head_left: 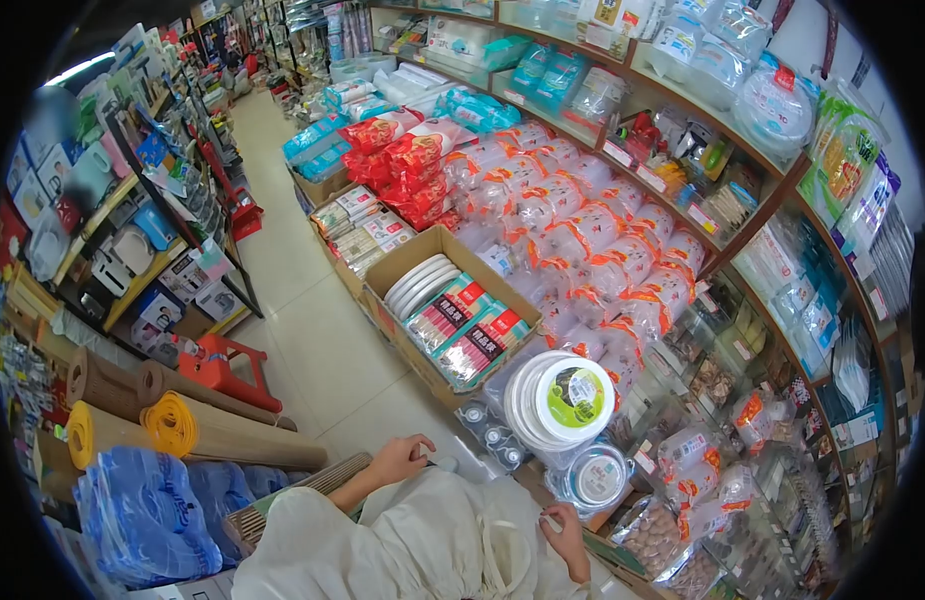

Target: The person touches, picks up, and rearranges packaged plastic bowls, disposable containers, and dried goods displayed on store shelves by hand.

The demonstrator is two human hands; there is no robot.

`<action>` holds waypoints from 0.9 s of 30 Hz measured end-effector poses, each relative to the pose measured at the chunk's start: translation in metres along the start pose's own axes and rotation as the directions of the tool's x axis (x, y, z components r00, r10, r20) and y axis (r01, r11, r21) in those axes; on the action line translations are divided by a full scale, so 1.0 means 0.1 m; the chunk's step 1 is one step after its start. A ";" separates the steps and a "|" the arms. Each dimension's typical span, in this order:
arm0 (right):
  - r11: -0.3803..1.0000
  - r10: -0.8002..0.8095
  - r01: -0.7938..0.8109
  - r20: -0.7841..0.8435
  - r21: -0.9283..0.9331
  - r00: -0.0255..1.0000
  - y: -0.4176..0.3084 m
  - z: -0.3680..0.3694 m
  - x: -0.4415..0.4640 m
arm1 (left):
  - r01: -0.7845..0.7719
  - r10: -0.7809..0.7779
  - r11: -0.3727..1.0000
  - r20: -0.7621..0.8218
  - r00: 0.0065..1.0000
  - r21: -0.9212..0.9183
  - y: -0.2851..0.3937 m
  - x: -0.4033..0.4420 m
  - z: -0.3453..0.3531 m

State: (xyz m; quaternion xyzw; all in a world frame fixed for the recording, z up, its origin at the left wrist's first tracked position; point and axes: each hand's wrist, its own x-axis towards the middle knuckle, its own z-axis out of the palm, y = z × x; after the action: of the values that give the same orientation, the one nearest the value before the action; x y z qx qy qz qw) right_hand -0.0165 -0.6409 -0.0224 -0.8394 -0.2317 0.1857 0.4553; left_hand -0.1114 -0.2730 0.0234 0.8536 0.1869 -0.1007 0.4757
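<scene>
My left hand (401,460) hangs in front of my light-coloured top, its fingers loosely bent and holding nothing visible. It is nearest to the aisle floor and the low end of a cardboard box (452,385) with white rings and packs of chopsticks (470,330). My right hand (564,538) is low on the right, fingers loosely curled, with nothing visible in it. Just above it sits a stack of wrapped silver foil-like containers (594,475). Behind that stands a stack of white disposable plates (572,392) with a green label, in clear wrap.
Bags of clear cups in orange-printed wrap (582,225) are piled on the right, beside red packs (407,150). Shelving (722,180) rises behind them. On the left are a red stool (232,368), rolled mats (242,430) and blue-wrapped bottles (147,510). A tiled aisle (292,250) runs ahead.
</scene>
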 end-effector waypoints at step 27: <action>0.738 -0.627 0.671 0.442 0.073 0.641 -2.24 1.25 1.50 | -0.325 0.323 0.749 -0.110 0.940 -0.578 -0.14 0.15 0.17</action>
State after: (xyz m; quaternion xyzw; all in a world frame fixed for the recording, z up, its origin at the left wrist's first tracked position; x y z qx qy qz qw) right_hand -0.0074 -0.3653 0.0890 -0.6568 -0.6222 0.1821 0.3851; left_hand -0.1036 -0.2777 -0.0016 0.6837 0.0587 0.0476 0.7259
